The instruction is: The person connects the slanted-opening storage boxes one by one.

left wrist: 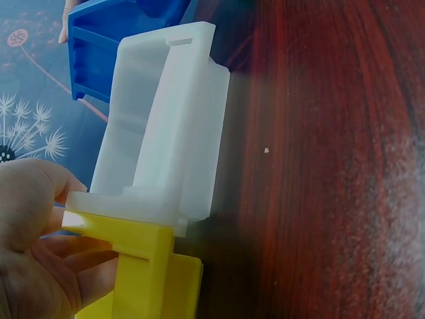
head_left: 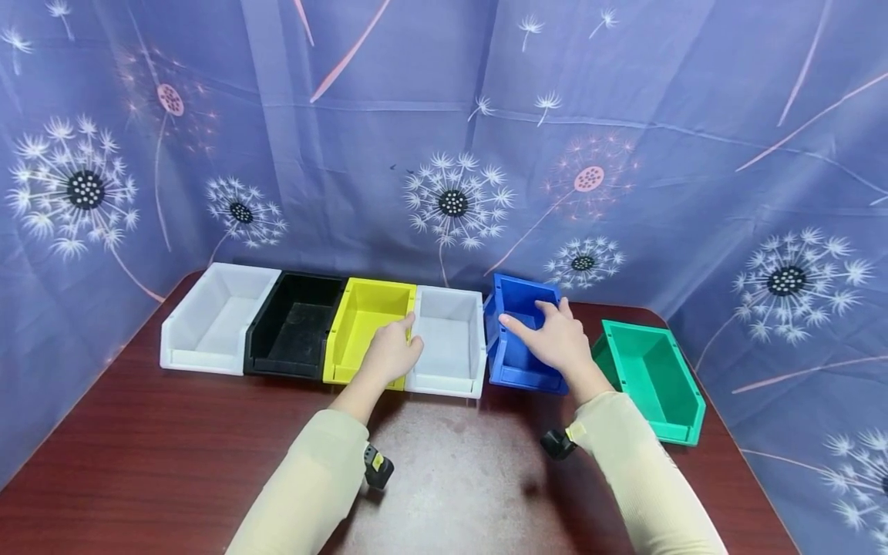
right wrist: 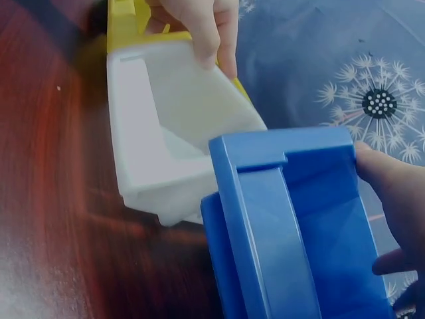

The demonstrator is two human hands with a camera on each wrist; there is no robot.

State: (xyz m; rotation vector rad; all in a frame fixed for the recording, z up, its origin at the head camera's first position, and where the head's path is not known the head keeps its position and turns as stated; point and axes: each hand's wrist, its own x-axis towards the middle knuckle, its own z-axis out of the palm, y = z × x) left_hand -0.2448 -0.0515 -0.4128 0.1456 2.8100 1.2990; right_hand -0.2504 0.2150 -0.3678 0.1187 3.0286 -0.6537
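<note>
The surface [head_left: 139, 432] carries the touching yellow bin [head_left: 361, 333] and inner white bin [head_left: 445, 343], blue bin [head_left: 516, 356] just beside; left hand [head_left: 391, 351] pinches the touching walls, right hand [head_left: 557, 339] grips blue — likely row-joining; next calls for easing blue flush.

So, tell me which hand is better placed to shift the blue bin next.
The right hand, I'd judge: it is spread over the blue bin, while the left hand is farther off, at the edge where the yellow bin meets a white bin.

yellow bin [head_left: 361, 327] part-hidden, sleeves [head_left: 305, 486] cut off
</note>
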